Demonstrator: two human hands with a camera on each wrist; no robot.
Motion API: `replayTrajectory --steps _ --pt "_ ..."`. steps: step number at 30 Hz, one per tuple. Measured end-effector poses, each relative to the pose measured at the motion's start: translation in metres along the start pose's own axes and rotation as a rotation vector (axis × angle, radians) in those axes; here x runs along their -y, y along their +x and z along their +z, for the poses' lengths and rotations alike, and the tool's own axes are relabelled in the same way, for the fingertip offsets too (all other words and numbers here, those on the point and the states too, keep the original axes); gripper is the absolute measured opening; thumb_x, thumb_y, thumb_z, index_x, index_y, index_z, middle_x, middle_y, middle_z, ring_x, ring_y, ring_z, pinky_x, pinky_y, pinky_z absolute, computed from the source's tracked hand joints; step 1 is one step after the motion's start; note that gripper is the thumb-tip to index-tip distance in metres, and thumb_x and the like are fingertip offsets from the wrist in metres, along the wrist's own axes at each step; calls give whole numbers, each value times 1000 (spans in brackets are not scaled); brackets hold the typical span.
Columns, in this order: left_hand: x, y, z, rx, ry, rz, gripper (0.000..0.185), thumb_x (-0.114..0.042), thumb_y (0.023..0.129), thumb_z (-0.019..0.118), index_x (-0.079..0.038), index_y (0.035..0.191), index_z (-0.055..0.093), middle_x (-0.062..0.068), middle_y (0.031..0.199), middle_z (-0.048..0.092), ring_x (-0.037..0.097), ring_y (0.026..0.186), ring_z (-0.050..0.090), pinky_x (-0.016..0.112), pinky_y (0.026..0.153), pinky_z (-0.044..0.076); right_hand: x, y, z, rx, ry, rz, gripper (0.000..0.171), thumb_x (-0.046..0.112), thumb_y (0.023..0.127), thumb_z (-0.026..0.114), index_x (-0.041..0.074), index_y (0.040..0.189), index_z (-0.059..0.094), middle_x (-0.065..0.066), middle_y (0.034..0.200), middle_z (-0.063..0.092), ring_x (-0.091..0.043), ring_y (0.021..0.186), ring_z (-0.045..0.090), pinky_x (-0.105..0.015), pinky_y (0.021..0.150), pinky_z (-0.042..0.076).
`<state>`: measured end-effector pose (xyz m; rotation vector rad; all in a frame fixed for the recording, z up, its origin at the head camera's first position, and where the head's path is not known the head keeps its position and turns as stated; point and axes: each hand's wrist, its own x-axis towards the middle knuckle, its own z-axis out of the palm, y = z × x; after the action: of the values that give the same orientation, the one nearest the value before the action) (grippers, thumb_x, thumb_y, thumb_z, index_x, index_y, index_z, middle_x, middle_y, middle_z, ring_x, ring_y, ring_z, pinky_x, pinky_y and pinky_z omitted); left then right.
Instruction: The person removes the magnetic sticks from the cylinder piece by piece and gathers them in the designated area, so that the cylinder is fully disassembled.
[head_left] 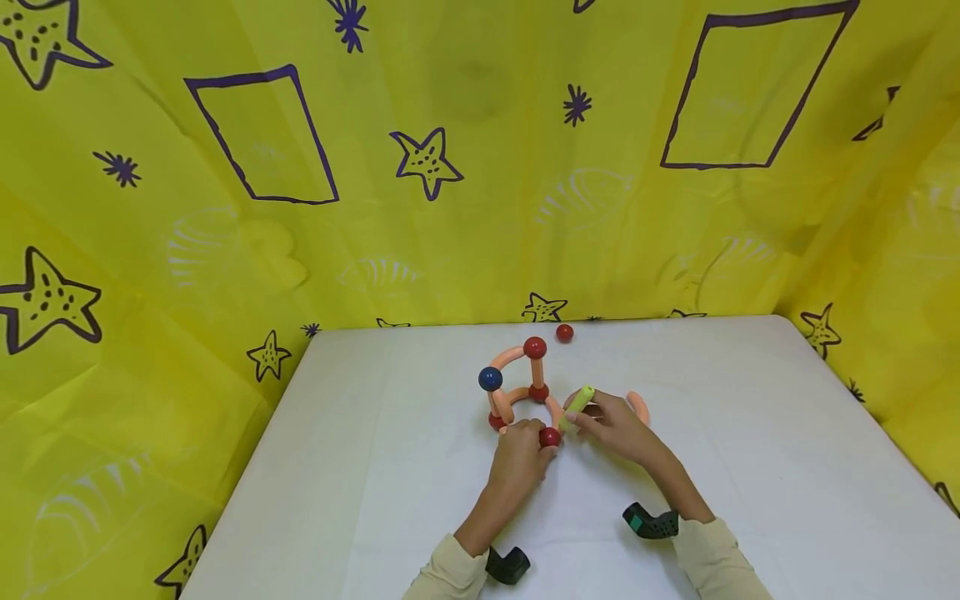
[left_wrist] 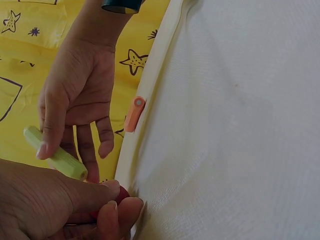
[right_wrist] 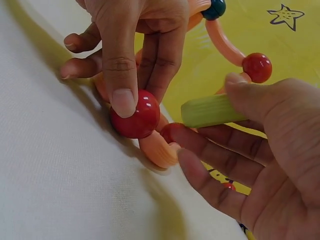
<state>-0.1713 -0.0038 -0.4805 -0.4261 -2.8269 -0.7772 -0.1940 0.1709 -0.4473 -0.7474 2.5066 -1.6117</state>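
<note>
My left hand (head_left: 519, 457) pinches a red ball (right_wrist: 136, 115) at the near corner of a small frame of balls and orange sticks. In my right hand (head_left: 617, 427) a light green stick (right_wrist: 210, 110) is held between thumb and fingers, just right of that ball; the right wrist view shows a gap between stick and ball. A curved orange stick (right_wrist: 161, 150) runs from the pinched ball. The frame also has a blue ball (head_left: 491, 379) and a red ball (head_left: 535, 347) at its top, joined by a curved stick, with an upright orange stick (head_left: 537, 373) beneath the red one.
On the white table (head_left: 420, 500) a loose red ball (head_left: 565, 333) lies near the back edge. A loose curved orange stick (head_left: 638, 407) lies beyond my right hand. Yellow patterned cloth (head_left: 480, 233) hangs behind and at both sides.
</note>
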Motion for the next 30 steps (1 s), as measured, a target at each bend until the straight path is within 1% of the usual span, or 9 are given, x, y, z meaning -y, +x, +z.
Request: replayTrajectory --steps 4,6,9,12,15,19,23,26,30 --pt "0 0 0 11 3 -9 28 -22 72 75 -5 91 66 1 77 62 8 64 50 15 55 40 -12 2 0 -85 -73 -2 18 12 87 58 1 101 59 -10 96 62 -20 84 59 -26 69 51" --pt "-1 1 0 16 6 -11 28 -22 72 75 -5 92 65 1 77 61 8 64 50 15 56 41 -21 3 -1 -114 -100 -9 19 15 87 59 3 102 60 -7 96 63 -14 84 57 -23 68 49" --pt "-1 0 0 24 5 -13 29 -22 72 75 -4 92 65 1 76 61 8 64 50 15 56 41 -29 4 -2 -163 -113 -11 24 20 84 62 5 103 59 -4 93 65 -10 83 58 -23 65 48" --pt "-1 0 0 29 4 -14 29 -22 72 75 -4 92 65 1 76 61 8 63 50 15 56 41 -31 4 -5 -217 -87 -3 26 21 81 65 4 99 57 -4 87 67 -13 79 60 -23 64 47" --pt "-1 0 0 29 10 -17 29 -22 72 75 -4 92 65 1 77 61 8 64 50 15 56 42 -30 5 -7 -250 -53 43 26 22 80 66 4 95 54 -5 85 67 -17 81 61 -23 66 47" --pt "0 -1 1 21 13 -21 30 -23 72 75 -5 93 65 1 77 61 8 65 50 15 56 42 -27 5 -12 -249 -4 123 29 25 84 63 2 97 54 -10 91 66 -19 85 60 -27 65 49" --pt "0 -1 1 12 10 -23 30 -23 71 75 -5 92 66 1 78 61 9 65 50 15 57 42 -24 3 -20 -267 27 200 35 33 85 60 3 103 56 -12 94 63 -16 79 57 -29 62 49" --pt "0 -1 1 10 8 -22 30 -23 72 75 -4 93 66 1 78 62 9 66 51 16 58 43 -24 0 -29 -315 30 242 40 37 85 59 3 106 59 -13 95 62 -14 74 55 -28 61 48" --pt "1 -1 2 11 9 -16 29 -22 72 75 -4 93 66 2 79 63 9 66 52 16 58 44 -23 -7 -40 -386 -6 284 46 40 85 58 2 111 59 -13 98 60 -10 76 54 -22 63 48"
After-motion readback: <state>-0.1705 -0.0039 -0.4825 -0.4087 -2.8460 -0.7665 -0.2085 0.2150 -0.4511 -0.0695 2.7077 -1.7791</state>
